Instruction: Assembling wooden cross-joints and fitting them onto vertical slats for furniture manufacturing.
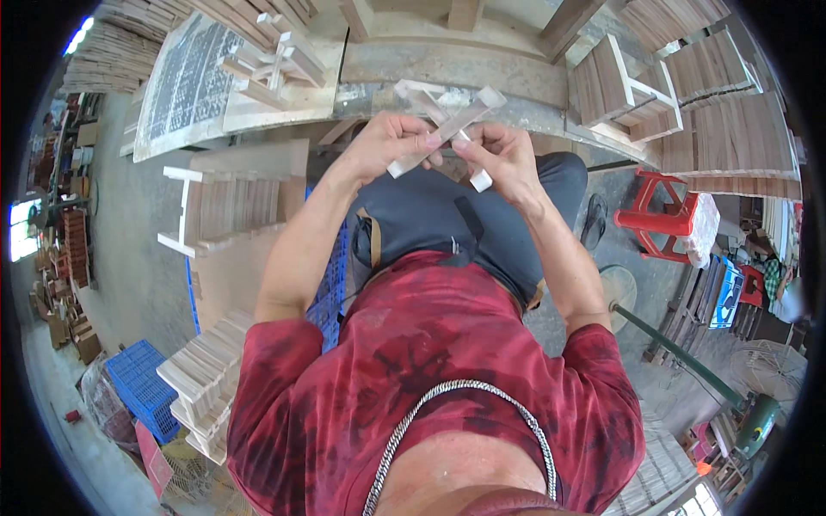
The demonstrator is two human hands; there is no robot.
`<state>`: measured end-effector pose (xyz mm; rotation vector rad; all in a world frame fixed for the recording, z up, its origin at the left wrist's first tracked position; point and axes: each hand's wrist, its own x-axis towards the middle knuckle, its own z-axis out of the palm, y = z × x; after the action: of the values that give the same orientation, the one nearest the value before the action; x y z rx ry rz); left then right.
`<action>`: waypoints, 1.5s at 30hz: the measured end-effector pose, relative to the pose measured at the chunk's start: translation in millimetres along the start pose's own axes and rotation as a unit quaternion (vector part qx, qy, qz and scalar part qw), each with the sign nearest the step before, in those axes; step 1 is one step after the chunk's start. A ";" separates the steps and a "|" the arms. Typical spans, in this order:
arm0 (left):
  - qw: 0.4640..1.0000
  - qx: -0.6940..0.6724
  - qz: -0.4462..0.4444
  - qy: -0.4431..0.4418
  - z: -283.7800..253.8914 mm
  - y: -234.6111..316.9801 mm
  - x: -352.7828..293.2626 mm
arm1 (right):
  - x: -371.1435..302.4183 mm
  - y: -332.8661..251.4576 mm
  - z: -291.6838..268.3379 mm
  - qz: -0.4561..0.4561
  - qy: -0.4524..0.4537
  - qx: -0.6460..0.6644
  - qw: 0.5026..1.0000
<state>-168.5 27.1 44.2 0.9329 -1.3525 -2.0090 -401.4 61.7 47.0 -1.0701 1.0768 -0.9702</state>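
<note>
Over my lap, at the near edge of the workbench, I hold a pale wooden cross piece. Its two bars cross in an X, with blocky ends. My left hand is closed on the bar that slants up to the right, thumb on top. My right hand pinches the other bar close to the crossing. Part of the joint is hidden by my fingers. Several similar cross pieces lie piled on the bench to the left.
Stacked wooden boards stand to my left, with more wood strips nearer. Wooden frames rest on the bench's right. A red stool and a fan with a green pole are at right. A blue crate sits far left.
</note>
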 end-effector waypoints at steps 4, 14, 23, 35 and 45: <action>1.000 0.022 -0.021 0.001 -3.8 4.3 4.9 | 6.1 -3.2 -0.2 -0.001 -0.007 0.002 1.000; 0.996 0.048 -0.070 0.020 -7.3 24.0 29.9 | 25.5 11.3 -13.9 -0.057 -0.021 0.019 0.998; 0.846 0.384 0.299 0.216 23.3 27.1 31.5 | 79.6 -25.2 -35.0 -0.058 0.179 0.209 0.960; 0.793 0.430 0.272 0.335 -46.4 76.9 156.3 | 233.5 -58.3 -57.2 -0.133 0.320 0.079 0.935; 0.809 0.412 0.255 0.332 -68.0 69.1 163.5 | 256.9 -42.5 -35.5 -0.164 0.404 -0.026 0.900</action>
<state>-211.8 -157.9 51.2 1.2719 -1.7740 -0.5305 -387.2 -200.4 35.3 -0.9109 1.6216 -1.7553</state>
